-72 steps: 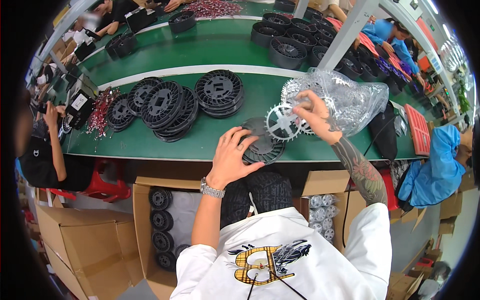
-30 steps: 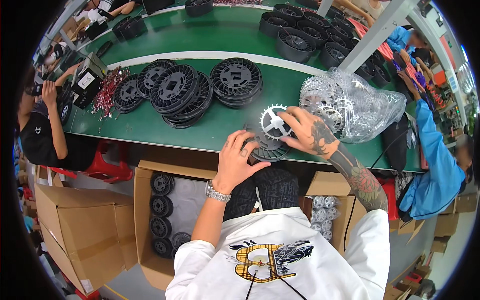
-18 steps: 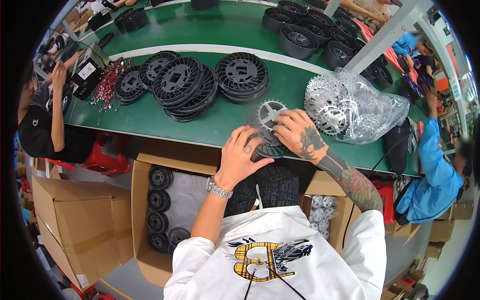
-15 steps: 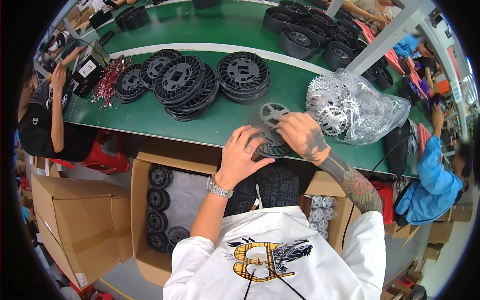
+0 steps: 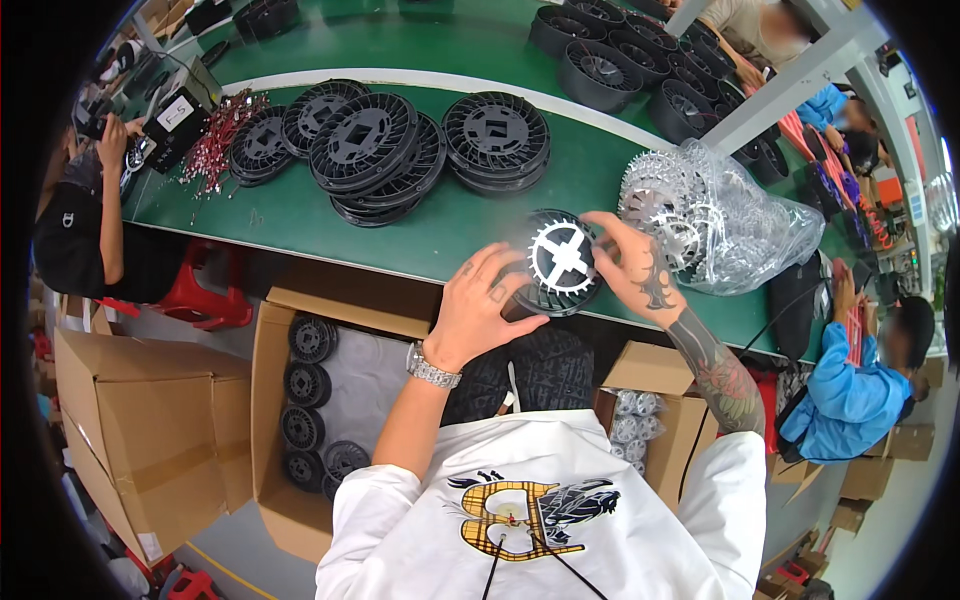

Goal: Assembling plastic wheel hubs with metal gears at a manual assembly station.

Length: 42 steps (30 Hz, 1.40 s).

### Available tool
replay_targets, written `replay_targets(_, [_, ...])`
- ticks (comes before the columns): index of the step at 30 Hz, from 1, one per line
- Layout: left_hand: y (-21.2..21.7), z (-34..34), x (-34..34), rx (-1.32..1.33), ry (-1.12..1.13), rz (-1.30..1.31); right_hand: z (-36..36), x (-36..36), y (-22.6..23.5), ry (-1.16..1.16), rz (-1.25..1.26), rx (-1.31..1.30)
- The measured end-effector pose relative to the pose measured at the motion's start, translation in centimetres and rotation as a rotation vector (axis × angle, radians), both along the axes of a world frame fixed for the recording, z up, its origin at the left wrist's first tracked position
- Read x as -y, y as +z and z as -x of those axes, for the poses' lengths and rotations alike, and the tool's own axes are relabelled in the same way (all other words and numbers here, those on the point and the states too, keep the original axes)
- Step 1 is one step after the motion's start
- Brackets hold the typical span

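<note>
A black round slatted disc (image 5: 567,303) lies at the table's near edge between my hands. On top of it sits a bright silver toothed ring with a cross in its middle (image 5: 562,258). My left hand (image 5: 480,300) grips the disc's left rim, thumb at the near side and fingers at the far side. My right hand (image 5: 638,268) is at the right edge of the disc, thumb and forefinger spread apart beside the toothed ring. Just beyond that hand, a clear plastic bag (image 5: 765,225) of silver toothed rings lies open, several rings spilling out.
Stacked black slatted discs (image 5: 362,140) stand on the green table (image 5: 300,225), beside a pile of red wires (image 5: 215,145). Black round housings (image 5: 600,75) are at the far right. Cardboard boxes (image 5: 150,420) flank my lap. Co-workers sit left and right.
The silver toothed ring has come down flat onto the black disc. My right hand has shifted right, and its fingers have spread off the ring. My left hand stays at the disc.
</note>
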State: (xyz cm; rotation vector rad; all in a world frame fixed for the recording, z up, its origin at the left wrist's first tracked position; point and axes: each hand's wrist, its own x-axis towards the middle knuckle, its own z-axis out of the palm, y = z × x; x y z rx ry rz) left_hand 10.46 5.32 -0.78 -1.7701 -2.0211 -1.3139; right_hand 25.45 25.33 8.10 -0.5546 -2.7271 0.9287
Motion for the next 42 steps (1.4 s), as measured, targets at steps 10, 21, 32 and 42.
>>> replay_targets(10, [-0.5, 0.2, 0.6, 0.036, -0.006, -0.014, 0.7, -0.5, 0.3, 0.388, -0.642, 0.128])
replay_targets(21, [0.2, 0.1, -0.1, 0.023, -0.047, -0.031, -1.1, -2.5, 2.7, 0.235, -0.552, -0.119])
replay_targets(32, [-0.6, 0.0, 0.1, 0.006, 0.009, -0.038, -0.6, -0.5, -0.5, 0.257, -0.384, -0.094])
replay_targets(42, [-1.0, 0.3, 0.1, 0.003, -0.013, -0.044, -0.4, -0.6, -0.9, 0.228, -0.408, -0.090])
